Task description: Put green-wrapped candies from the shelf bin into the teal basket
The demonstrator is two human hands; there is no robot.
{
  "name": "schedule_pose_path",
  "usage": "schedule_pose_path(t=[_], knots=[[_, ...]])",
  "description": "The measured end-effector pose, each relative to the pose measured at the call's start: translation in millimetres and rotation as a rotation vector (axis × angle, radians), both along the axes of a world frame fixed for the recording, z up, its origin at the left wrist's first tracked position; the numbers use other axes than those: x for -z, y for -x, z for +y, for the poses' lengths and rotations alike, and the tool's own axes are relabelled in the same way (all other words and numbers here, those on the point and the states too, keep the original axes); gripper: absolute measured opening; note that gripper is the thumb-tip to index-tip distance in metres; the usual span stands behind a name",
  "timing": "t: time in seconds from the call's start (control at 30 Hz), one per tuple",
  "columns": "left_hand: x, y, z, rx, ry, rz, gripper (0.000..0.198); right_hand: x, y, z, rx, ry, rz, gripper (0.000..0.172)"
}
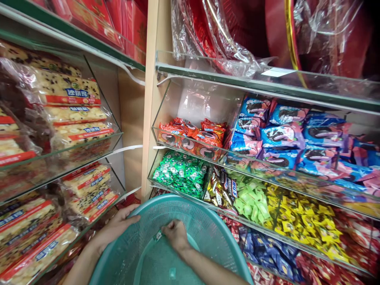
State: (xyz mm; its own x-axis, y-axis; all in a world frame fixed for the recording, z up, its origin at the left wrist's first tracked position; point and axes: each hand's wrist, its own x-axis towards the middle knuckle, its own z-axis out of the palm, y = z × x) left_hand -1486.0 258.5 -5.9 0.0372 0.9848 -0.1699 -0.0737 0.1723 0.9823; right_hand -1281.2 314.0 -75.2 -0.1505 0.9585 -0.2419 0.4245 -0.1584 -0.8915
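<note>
A large teal plastic basket (234,253) with mesh walls stands at the bottom middle, tilted so that its inside shows. My left hand (123,221) grips its rim on the left side, thumb over the edge. Inside the basket, my right hand (175,234) is closed in a pinch. At its fingertips is a small green-and-white wrapped candy (158,236). Another small pale green piece (172,273) lies on the basket floor. Just behind the rim, a shelf bin holds a heap of green wrapped candies (179,174) like the one at my fingers.
Glass-fronted shelves rise close on both sides. Left are packaged pastry bars (74,93). On the right are red cookie packs (192,134), blue cookie packs (280,136), light green candies (252,200) and yellow candies (303,221). A wooden post (148,118) divides the shelves.
</note>
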Motion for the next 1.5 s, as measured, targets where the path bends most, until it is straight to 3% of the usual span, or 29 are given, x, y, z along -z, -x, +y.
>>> schedule_pose_path(t=[0.13, 0.3, 0.43, 0.57, 0.73, 1.0, 1.2, 1.5], knots=[[-0.3, 0, -1, 0.03, -0.012, -0.038, 0.055, -23.9, -8, -19, -0.133, -0.239, -0.133, 0.014], [-4.0, -2, -2, -0.003, 0.005, -0.017, 0.058, -95.8, -19, -34, -0.342, -0.471, -0.245, 0.007], [-0.4, 0, -1, 0.062, -0.031, 0.002, 0.05, -163.7, -31, -9, -0.323, -0.685, -0.298, 0.015], [3.4, 3, -2, 0.071, -0.047, 0.026, 0.049, -202.2, -38, 28, -0.213, -0.818, -0.46, 0.013], [5.6, 4, -3, 0.079, -0.061, 0.024, 0.048, -208.3, -31, 50, -0.179, -0.783, -0.732, 0.016], [7.2, 5, -2, 0.038, -0.058, 0.062, 0.05, -201.6, -13, 53, -0.092, -0.753, -0.977, 0.047], [4.2, 3, -3, 0.097, -0.052, 0.007, 0.041, -202.7, -8, 57, -0.093, -0.675, -0.977, 0.047], [3.2, 3, -5, 0.092, -0.046, 0.041, 0.045, -199.8, -8, 60, -0.112, -0.656, -0.973, 0.033]])
